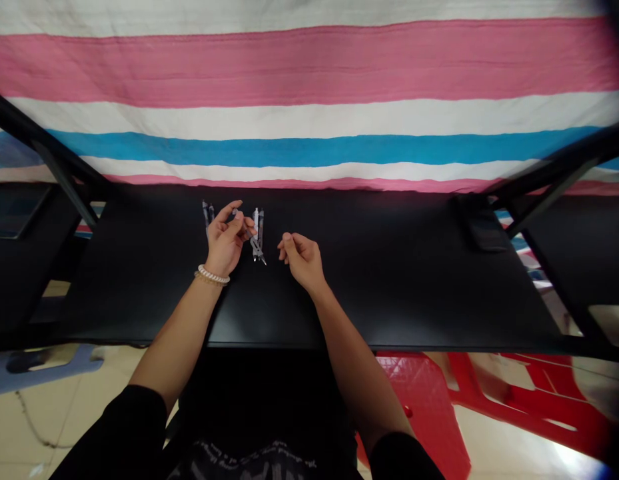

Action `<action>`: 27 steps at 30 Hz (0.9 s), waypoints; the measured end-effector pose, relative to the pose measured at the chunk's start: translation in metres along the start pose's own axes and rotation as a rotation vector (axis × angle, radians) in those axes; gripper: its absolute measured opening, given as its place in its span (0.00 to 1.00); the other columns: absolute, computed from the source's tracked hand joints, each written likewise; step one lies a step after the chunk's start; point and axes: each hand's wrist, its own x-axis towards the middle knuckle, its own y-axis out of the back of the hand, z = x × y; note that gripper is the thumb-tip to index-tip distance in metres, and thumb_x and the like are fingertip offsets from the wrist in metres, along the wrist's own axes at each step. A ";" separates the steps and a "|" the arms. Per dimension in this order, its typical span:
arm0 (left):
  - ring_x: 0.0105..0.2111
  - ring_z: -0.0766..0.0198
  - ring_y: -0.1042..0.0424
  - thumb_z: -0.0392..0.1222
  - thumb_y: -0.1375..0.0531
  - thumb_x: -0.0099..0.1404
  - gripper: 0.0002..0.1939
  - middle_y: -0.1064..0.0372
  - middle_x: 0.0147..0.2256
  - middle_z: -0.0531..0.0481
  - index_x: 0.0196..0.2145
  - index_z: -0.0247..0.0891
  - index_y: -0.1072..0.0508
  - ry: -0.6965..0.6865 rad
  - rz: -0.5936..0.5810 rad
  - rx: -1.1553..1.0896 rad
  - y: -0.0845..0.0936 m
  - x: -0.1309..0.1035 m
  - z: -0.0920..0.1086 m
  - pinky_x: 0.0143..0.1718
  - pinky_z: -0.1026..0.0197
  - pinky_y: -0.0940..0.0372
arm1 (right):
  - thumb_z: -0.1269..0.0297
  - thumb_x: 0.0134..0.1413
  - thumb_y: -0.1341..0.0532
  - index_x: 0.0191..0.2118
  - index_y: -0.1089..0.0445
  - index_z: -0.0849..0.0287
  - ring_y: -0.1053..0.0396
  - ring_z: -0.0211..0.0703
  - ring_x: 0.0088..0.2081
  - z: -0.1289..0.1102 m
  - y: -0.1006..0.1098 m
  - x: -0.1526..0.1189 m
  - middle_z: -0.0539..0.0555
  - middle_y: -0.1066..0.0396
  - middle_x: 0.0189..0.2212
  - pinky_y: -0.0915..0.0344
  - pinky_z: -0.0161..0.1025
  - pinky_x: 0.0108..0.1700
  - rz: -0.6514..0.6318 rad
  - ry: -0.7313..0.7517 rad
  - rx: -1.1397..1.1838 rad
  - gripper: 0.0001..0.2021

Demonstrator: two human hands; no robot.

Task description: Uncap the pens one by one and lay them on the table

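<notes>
Above the black table, my left hand [226,241] pinches a grey pen [252,238] between thumb and fingers; its tip slants down to the right. Behind that pen, a white pen [256,217] and a dark pen [261,219] lie side by side on the tabletop, partly covered. To the left of my left hand lie dark pens [208,212], their lower parts hidden by the hand. My right hand [304,260] hovers to the right of the pens, its fingers curled in and the thumb resting against them. I see nothing held in it.
The black tabletop [399,280] stretches to both sides. A dark phone-like slab [482,223] lies at its right end. A striped cloth [309,67] hangs along the back edge. Black metal frame bars [64,180] flank the table. Below stand a red stool [424,407] and a blue-grey stool [54,373].
</notes>
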 end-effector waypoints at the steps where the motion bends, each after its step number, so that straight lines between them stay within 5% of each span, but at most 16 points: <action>1: 0.25 0.69 0.25 0.45 0.28 0.60 0.18 0.25 0.28 0.53 0.46 0.40 0.25 0.008 -0.006 0.003 0.000 0.000 0.000 0.27 0.67 0.32 | 0.32 0.61 0.44 0.27 0.30 0.57 0.38 0.35 0.20 0.000 0.000 0.000 0.49 0.32 0.19 0.42 0.35 0.24 0.000 0.002 -0.006 0.30; 20: 0.25 0.68 0.26 0.48 0.30 0.62 0.18 0.27 0.30 0.52 0.47 0.43 0.25 -0.010 0.003 0.104 0.004 0.001 0.002 0.29 0.63 0.32 | 0.32 0.63 0.46 0.28 0.31 0.56 0.37 0.37 0.22 -0.002 0.000 -0.001 0.49 0.33 0.20 0.41 0.36 0.27 -0.006 0.008 -0.076 0.30; 27: 0.26 0.67 0.27 0.52 0.31 0.63 0.32 0.24 0.32 0.53 0.62 0.49 0.35 -0.116 0.090 0.176 0.003 0.002 0.001 0.29 0.64 0.34 | 0.35 0.65 0.46 0.28 0.31 0.56 0.37 0.36 0.22 0.000 0.000 -0.001 0.49 0.33 0.20 0.42 0.36 0.27 -0.002 0.026 -0.078 0.29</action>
